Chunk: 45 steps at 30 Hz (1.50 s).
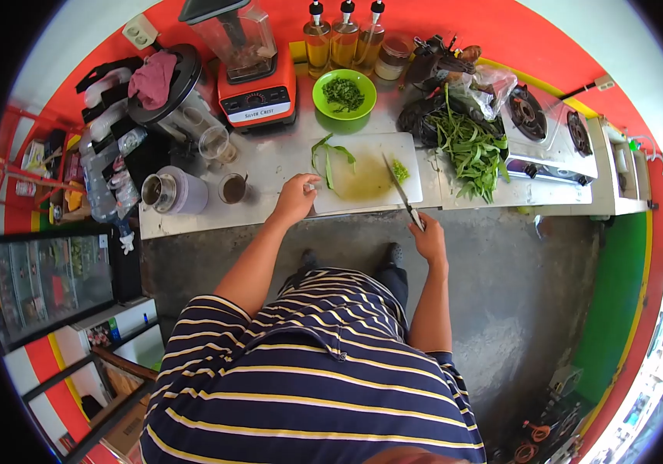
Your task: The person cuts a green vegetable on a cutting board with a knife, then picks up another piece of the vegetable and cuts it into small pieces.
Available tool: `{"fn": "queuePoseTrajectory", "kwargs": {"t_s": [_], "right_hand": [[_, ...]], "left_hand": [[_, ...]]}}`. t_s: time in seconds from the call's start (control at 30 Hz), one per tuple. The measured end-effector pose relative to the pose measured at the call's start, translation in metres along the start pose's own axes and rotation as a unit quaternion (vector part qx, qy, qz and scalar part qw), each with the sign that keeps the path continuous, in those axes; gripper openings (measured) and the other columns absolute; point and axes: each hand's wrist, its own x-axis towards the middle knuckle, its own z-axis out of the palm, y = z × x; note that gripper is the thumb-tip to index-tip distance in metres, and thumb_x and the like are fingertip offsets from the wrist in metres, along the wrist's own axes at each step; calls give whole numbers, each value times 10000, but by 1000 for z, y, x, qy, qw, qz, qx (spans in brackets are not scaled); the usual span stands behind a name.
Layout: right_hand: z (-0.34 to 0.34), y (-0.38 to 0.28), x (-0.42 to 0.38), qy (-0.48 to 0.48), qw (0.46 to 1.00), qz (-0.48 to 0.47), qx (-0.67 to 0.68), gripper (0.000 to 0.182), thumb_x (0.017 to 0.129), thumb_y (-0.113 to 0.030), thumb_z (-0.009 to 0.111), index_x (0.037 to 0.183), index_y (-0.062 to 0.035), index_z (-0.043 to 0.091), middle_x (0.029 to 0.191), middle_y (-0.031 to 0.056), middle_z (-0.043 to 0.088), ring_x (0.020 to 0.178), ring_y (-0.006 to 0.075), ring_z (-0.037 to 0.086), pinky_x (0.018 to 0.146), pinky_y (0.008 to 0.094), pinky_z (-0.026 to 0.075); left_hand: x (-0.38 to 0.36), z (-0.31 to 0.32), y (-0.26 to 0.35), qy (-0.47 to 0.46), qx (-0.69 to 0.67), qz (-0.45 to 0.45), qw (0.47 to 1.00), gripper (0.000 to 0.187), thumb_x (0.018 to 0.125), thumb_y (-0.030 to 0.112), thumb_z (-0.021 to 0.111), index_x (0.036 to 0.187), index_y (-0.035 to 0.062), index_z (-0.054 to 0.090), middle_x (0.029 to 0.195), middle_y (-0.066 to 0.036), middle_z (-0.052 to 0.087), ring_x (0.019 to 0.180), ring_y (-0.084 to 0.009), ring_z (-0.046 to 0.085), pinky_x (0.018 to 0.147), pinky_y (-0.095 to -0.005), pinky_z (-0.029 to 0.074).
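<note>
My right hand [429,237] is closed around the handle of a kitchen knife [402,190], whose blade points up and left over the white cutting board [331,203]. Beside the blade lies a small heap of chopped greens [400,171]. Long green leaves [327,165] rest on the board's left side, partly over its edge. My left hand [297,199] is at the board's left edge, fingers loosely bent and apart, with nothing visible in them. Behind the board stands a green bowl [344,117] containing cut leaves [343,94].
A bunch of leafy greens [469,147] lies right of the board, near a gas stove [552,155]. A red blender [258,97], oil bottles [344,42] and a jar [392,58] line the back. A glass [232,188] and purple container [190,193] stand left.
</note>
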Motion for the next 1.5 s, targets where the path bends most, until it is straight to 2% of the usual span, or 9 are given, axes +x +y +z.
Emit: {"fn": "queuePoseTrajectory", "kwargs": {"t_s": [0.07, 0.17, 0.43, 0.63, 0.93, 1.13, 1.2, 1.27, 1.5], "right_hand": [[7, 6, -12, 36, 999, 9, 20, 365, 840, -170, 754, 1166, -17, 696, 932, 216, 723, 887, 344, 712, 790, 414, 527], [-4, -20, -37, 31, 994, 58, 83, 330, 868, -166, 733, 1142, 13, 686, 782, 112, 658, 715, 142, 565, 686, 333, 475], [-46, -32, -59, 15, 990, 48, 129, 265, 872, -141, 732, 1070, 25, 672, 717, 31, 555, 658, 120, 467, 619, 321, 407], [-79, -18, -57, 59, 978, 83, 182, 216, 885, -135, 727, 1051, -6, 680, 702, -14, 547, 616, 87, 452, 571, 290, 368], [-101, 13, -33, 34, 967, 92, 234, 187, 913, -148, 704, 1040, -12, 683, 688, -37, 546, 587, 66, 455, 531, 268, 351], [-88, 9, 10, -36, 959, 85, 268, 219, 920, -185, 707, 1041, -4, 684, 697, -17, 567, 594, 72, 477, 535, 273, 379], [-74, 10, 26, -67, 966, 51, 246, 232, 919, -191, 711, 1041, 3, 682, 705, -4, 578, 600, 82, 489, 542, 284, 394], [-53, 7, 46, -38, 969, -120, 214, 269, 924, -219, 708, 1035, 23, 673, 709, 24, 589, 610, 109, 508, 556, 322, 415], [-44, -69, 62, -212, 952, -31, 216, 390, 906, -306, 734, 1098, 29, 677, 668, 23, 569, 594, 114, 503, 554, 332, 412]], "left_hand": [[5, -6, 6, -23, -4, 0, 1000, 309, 840, 19, 677, 1146, 55, 697, 1137, -125, 680, 931, -261, 645, 872, -378, 529], [18, -7, 6, -35, 21, 36, 999, 294, 825, 13, 676, 1114, 55, 706, 1169, -129, 662, 983, -290, 630, 922, -398, 509], [52, 22, 26, 9, 171, 175, 970, 341, 784, -1, 662, 1113, 55, 732, 1405, -92, 552, 1225, -348, 496, 1066, -410, 429], [81, 22, 48, -87, 356, 181, 913, 402, 774, 84, 670, 1171, 43, 715, 1453, -48, 527, 1334, -325, 403, 1064, -454, 398], [85, 24, 89, 15, 117, 181, 976, 264, 817, 69, 688, 1072, 9, 720, 1172, -90, 676, 1075, -317, 619, 941, -417, 492], [67, 24, 115, 80, -81, 75, 991, 154, 881, 21, 694, 1032, -12, 696, 1045, -75, 692, 969, -154, 666, 826, -292, 527], [52, 27, 120, 90, -154, 28, 984, 167, 892, 17, 677, 1057, -13, 670, 1025, -90, 676, 880, -135, 668, 786, -281, 530], [38, 34, 121, 107, -180, 31, 977, 211, 893, 4, 669, 1102, -13, 649, 1016, -81, 661, 878, -131, 660, 784, -275, 528], [-8, 62, 127, 62, -196, -1, 979, 422, 891, -45, 633, 1305, 33, 603, 1001, -42, 604, 848, -107, 622, 775, -253, 515]]}}
